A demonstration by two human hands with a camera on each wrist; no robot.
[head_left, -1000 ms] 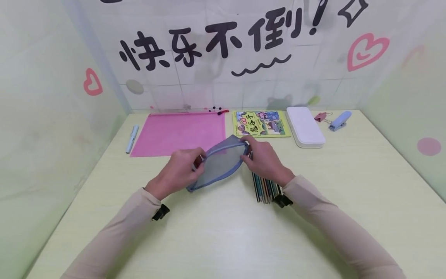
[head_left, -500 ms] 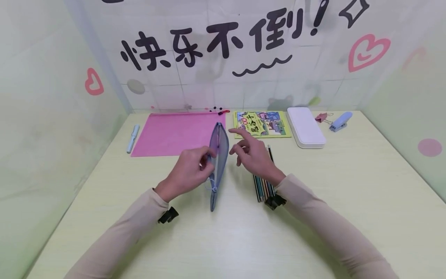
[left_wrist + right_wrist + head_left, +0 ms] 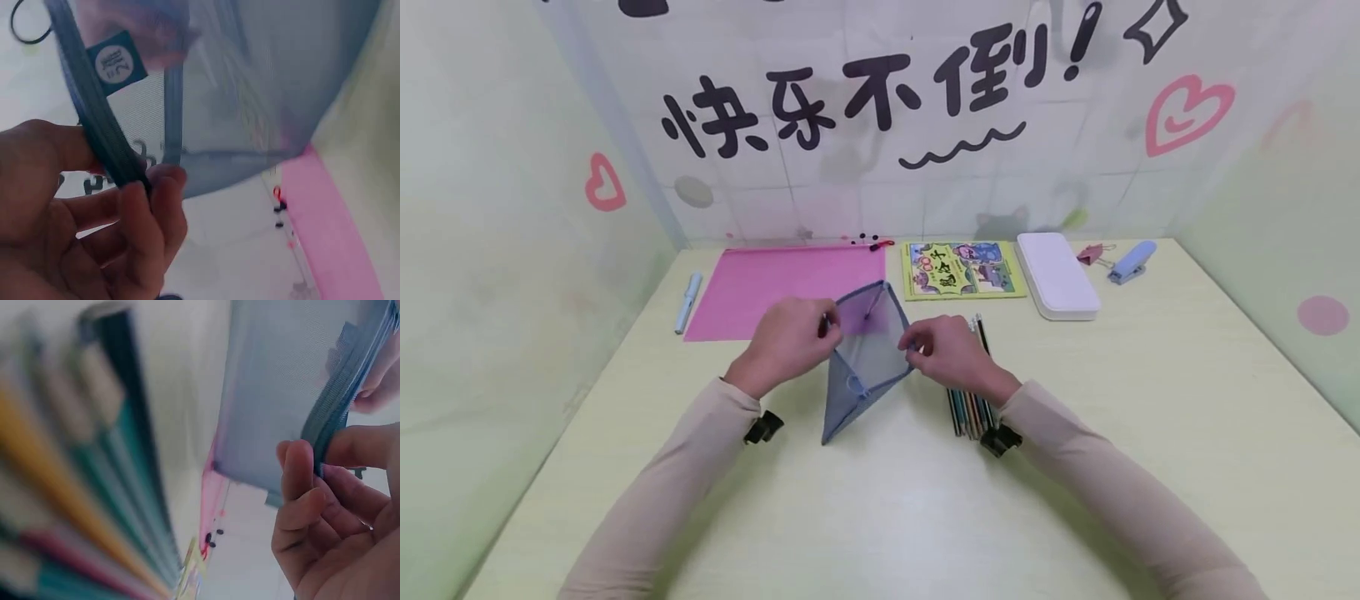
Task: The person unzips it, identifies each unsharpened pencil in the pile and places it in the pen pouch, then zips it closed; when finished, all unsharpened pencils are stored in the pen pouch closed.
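Observation:
A blue mesh zipper pouch (image 3: pixel 872 350) hangs between both hands above the table, its mouth spread wide. My left hand (image 3: pixel 793 342) pinches the left edge of the mouth; in the left wrist view its thumb and fingers close on the zipper band (image 3: pixel 103 125), beside a small tag (image 3: pixel 115 62). The opposite edge is pinched by my right hand (image 3: pixel 951 354), and the right wrist view shows that hand's fingers (image 3: pixel 297 478) on the zipper tape. Several colored pencils (image 3: pixel 972 408) lie in a bundle under the right wrist, partly covered by it.
Behind the pouch lies a pink zipper folder (image 3: pixel 775 287), with a light blue pen (image 3: pixel 688 303) at its left. Further right are a picture book (image 3: pixel 962 271), a white case (image 3: pixel 1057 275), a pink binder clip (image 3: pixel 1092 254) and a blue stapler (image 3: pixel 1132 262). Walls bound the table (image 3: pixel 880 517).
The right hand let go of the pouch, then took its edge again. The pouch turned from slanted to upright and narrow, and now its mouth is pulled wide.

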